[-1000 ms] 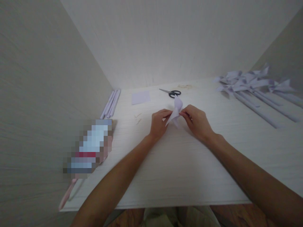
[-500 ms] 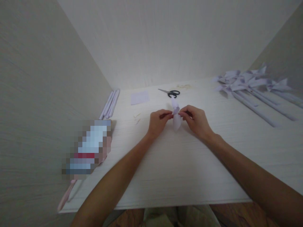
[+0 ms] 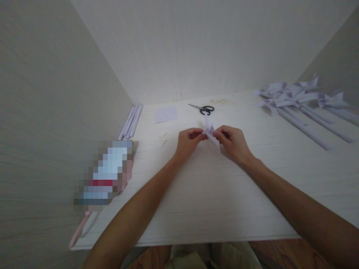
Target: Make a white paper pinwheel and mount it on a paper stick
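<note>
Between my two hands, above the middle of the white table [image 3: 196,201], is a pale lilac paper pinwheel [image 3: 209,130] with folded blades. My left hand [image 3: 189,142] pinches it from the left with thumb and fingertips. From the right, my right hand [image 3: 230,141] pinches at its centre with closed fingers. The fingertips cover part of the paper's middle. Just beyond the pinwheel's upper blade lie black-handled scissors [image 3: 206,110], their blades pointing left.
Rolled paper sticks [image 3: 131,121] lie at the left wall, near a square paper sheet [image 3: 166,114] and small scraps [image 3: 163,139]. A blurred-out object [image 3: 109,172] is at the left edge. Several finished pinwheels on sticks [image 3: 300,101] lie at the right.
The pinwheel has turned between my hands; its lower blade now slants toward the right instead of hanging straight down. Both hands stay in nearly the same place.
</note>
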### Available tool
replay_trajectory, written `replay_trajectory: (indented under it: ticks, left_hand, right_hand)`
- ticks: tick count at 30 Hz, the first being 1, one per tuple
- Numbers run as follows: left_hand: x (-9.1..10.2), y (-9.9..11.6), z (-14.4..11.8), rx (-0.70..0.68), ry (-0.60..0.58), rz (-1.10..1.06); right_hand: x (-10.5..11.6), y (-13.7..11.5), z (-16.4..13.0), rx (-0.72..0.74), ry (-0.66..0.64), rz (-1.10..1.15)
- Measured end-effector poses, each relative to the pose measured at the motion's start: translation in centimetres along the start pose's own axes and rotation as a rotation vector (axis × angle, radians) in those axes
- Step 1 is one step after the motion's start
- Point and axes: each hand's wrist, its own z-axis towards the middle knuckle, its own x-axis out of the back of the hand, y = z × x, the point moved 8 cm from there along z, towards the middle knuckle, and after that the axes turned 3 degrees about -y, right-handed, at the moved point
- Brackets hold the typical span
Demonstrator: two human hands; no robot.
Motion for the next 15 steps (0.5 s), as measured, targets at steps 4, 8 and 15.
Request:
replay_trajectory:
  ticks: [4, 8, 15]
  left_hand:
    - [0.03, -0.11, 0.05, 0.004, -0.002, -0.008]
    - [-0.02, -0.31, 0.08, 0.008, -0.004, -0.012]
    - [-0.43, -0.17, -0.16, 0.026, -0.025, 0.018]
  right_hand:
    - [0.10, -0.10, -0.02, 0.007, 0.006, 0.015]
    - [0.09, -0.14, -0.04, 0.036, 0.009, 0.006]
    - [-0.36, -0.87, -0.22, 0.098, 0.001, -0.165]
